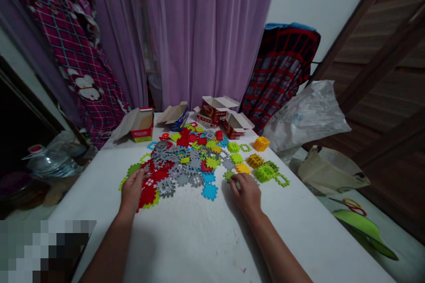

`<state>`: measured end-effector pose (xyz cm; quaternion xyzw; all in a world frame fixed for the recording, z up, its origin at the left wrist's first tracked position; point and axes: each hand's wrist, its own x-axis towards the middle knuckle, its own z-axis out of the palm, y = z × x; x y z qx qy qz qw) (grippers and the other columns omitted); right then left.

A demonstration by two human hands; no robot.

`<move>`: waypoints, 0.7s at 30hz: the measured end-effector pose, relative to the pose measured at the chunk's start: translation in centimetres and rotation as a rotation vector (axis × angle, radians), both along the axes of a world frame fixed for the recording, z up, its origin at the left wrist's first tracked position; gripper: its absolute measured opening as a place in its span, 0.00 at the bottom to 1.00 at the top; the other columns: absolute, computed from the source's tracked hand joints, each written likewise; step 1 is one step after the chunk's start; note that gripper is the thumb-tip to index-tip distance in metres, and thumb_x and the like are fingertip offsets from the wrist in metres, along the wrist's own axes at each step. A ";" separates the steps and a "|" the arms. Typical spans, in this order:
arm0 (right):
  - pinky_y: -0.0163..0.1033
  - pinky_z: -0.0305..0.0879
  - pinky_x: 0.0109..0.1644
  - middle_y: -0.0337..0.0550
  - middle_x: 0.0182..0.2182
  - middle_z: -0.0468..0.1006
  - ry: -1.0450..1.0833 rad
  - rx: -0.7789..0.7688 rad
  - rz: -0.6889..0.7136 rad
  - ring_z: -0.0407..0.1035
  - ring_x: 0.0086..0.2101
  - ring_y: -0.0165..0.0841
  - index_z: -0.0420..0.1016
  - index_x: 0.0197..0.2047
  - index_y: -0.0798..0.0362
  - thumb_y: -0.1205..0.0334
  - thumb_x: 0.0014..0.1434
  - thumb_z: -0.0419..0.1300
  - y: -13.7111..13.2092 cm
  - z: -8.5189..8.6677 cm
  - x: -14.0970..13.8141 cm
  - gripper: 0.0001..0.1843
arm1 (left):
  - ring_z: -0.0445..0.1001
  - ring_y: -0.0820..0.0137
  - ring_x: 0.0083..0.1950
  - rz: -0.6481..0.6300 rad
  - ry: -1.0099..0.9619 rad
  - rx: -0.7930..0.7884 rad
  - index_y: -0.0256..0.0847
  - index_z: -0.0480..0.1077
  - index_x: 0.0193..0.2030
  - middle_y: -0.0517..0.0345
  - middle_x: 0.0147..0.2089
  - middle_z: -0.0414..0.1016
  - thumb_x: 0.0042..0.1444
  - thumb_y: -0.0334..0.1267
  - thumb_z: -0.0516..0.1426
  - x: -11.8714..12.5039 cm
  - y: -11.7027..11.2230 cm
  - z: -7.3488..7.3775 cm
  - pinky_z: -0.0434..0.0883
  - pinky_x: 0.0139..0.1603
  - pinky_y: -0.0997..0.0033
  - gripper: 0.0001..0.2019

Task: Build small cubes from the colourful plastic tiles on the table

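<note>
A heap of flat plastic interlocking tiles [186,161] in grey, red, blue, green and yellow lies on the white table [199,239]. My left hand [132,188] rests with fingers spread on red tiles [149,190] at the heap's left edge. My right hand [246,191] lies at the heap's right edge, its fingers curled over a green tile [229,175]. Just beyond that hand stand assembled cubes: a yellow cube [261,143], another yellow cube [255,160] and a green cube [264,172]. A blue tile [210,191] lies between my hands.
Several opened cardboard boxes [217,112] stand along the table's far edge before a purple curtain. A white plastic bag [307,115] sits at the right corner. A water bottle [49,161] is off the table's left side. Scissors [352,205] and a green object lie lower right.
</note>
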<state>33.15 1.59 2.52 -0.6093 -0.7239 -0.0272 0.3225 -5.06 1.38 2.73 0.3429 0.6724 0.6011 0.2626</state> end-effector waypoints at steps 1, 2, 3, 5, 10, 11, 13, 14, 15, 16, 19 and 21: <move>0.38 0.62 0.43 0.46 0.38 0.79 -0.042 -0.044 0.077 0.70 0.40 0.36 0.79 0.39 0.50 0.57 0.65 0.51 0.9 0.8 -1.6 0.16 | 0.80 0.61 0.39 -0.006 -0.034 0.016 0.39 0.76 0.35 0.52 0.37 0.83 0.43 0.63 0.58 -0.2 0.0 0.1 0.74 0.51 0.57 0.26; 0.38 0.62 0.44 0.46 0.39 0.79 -0.085 -0.093 0.155 0.70 0.41 0.36 0.80 0.41 0.49 0.57 0.65 0.52 1.8 1.7 -3.2 0.14 | 0.80 0.61 0.39 -0.013 -0.059 0.030 0.39 0.76 0.35 0.51 0.37 0.83 0.42 0.63 0.59 -0.4 0.0 0.1 0.74 0.51 0.56 0.27; 0.38 0.61 0.46 0.46 0.42 0.79 -0.129 -0.136 0.203 0.70 0.43 0.37 0.80 0.44 0.49 0.57 0.64 0.54 2.8 2.5 -4.8 0.14 | 0.80 0.61 0.40 -0.023 -0.072 0.039 0.39 0.76 0.35 0.51 0.38 0.83 0.42 0.64 0.60 -0.5 -0.1 0.2 0.74 0.52 0.56 0.28; 0.40 0.60 0.52 0.46 0.50 0.78 -0.220 -0.190 0.319 0.67 0.50 0.39 0.77 0.53 0.48 0.59 0.61 0.57 4.6 4.0 -7.4 0.18 | 0.80 0.60 0.41 -0.049 -0.073 0.037 0.39 0.76 0.35 0.51 0.38 0.82 0.42 0.65 0.60 -0.7 -0.5 0.3 0.73 0.54 0.55 0.28; 0.44 0.58 0.55 0.47 0.55 0.76 -0.380 -0.353 0.449 0.63 0.55 0.43 0.71 0.60 0.48 0.57 0.58 0.61 7.7 5.7 -10.3 0.26 | 0.79 0.60 0.42 -0.093 -0.047 0.030 0.39 0.77 0.36 0.52 0.37 0.82 0.42 0.69 0.60 -0.6 -1.8 0.1 0.72 0.56 0.55 0.31; 0.44 0.58 0.55 0.47 0.54 0.77 -0.389 -0.375 0.443 0.63 0.54 0.43 0.72 0.59 0.49 0.56 0.58 0.61 8.0 5.7 -10.4 0.25 | 0.79 0.61 0.41 -0.097 -0.043 0.038 0.39 0.77 0.36 0.52 0.37 0.81 0.42 0.69 0.59 -0.5 -2.0 -0.1 0.73 0.55 0.56 0.31; 0.43 0.58 0.54 0.47 0.52 0.78 -0.379 -0.391 0.430 0.65 0.53 0.42 0.74 0.56 0.49 0.56 0.59 0.60 8.2 5.6 -10.3 0.22 | 0.79 0.61 0.42 -0.099 -0.025 0.049 0.39 0.77 0.36 0.52 0.37 0.81 0.45 0.69 0.58 -0.2 -2.4 -0.2 0.73 0.53 0.58 0.31; 0.43 0.58 0.53 0.47 0.51 0.78 -0.361 -0.390 0.414 0.65 0.53 0.42 0.75 0.55 0.49 0.57 0.59 0.60 8.1 5.5 -10.1 0.21 | 0.79 0.61 0.42 -0.096 0.000 0.048 0.39 0.77 0.36 0.53 0.37 0.81 0.46 0.68 0.57 -0.1 -2.6 -0.2 0.73 0.53 0.59 0.30; 0.42 0.57 0.53 0.47 0.50 0.79 -0.339 -0.384 0.393 0.65 0.52 0.41 0.75 0.55 0.50 0.58 0.59 0.59 8.0 5.4 -10.0 0.21 | 0.79 0.61 0.43 -0.092 0.045 0.041 0.40 0.77 0.36 0.53 0.37 0.81 0.48 0.66 0.56 0.1 -2.7 -0.2 0.73 0.53 0.59 0.29; 0.41 0.57 0.53 0.47 0.49 0.79 -0.316 -0.374 0.371 0.66 0.52 0.41 0.75 0.54 0.50 0.60 0.59 0.59 7.8 5.3 -9.8 0.20 | 0.78 0.61 0.44 -0.089 0.111 0.030 0.40 0.77 0.36 0.54 0.37 0.81 0.50 0.64 0.56 0.3 -2.7 -0.1 0.73 0.52 0.60 0.27; 0.40 0.58 0.51 0.47 0.45 0.80 -0.240 -0.318 0.321 0.67 0.49 0.39 0.79 0.47 0.50 0.63 0.59 0.57 6.9 4.6 -9.2 0.14 | 0.77 0.63 0.45 -0.118 0.415 -0.010 0.44 0.77 0.36 0.55 0.40 0.81 0.55 0.55 0.54 1.6 -2.7 0.8 0.71 0.52 0.63 0.18; 0.39 0.59 0.50 0.45 0.41 0.81 -0.152 -0.253 0.307 0.68 0.45 0.38 0.79 0.41 0.50 0.63 0.60 0.55 5.9 3.8 -8.8 0.11 | 0.76 0.63 0.48 -0.196 0.655 -0.044 0.45 0.78 0.38 0.54 0.44 0.81 0.56 0.48 0.55 3.0 -2.4 1.5 0.69 0.54 0.62 0.13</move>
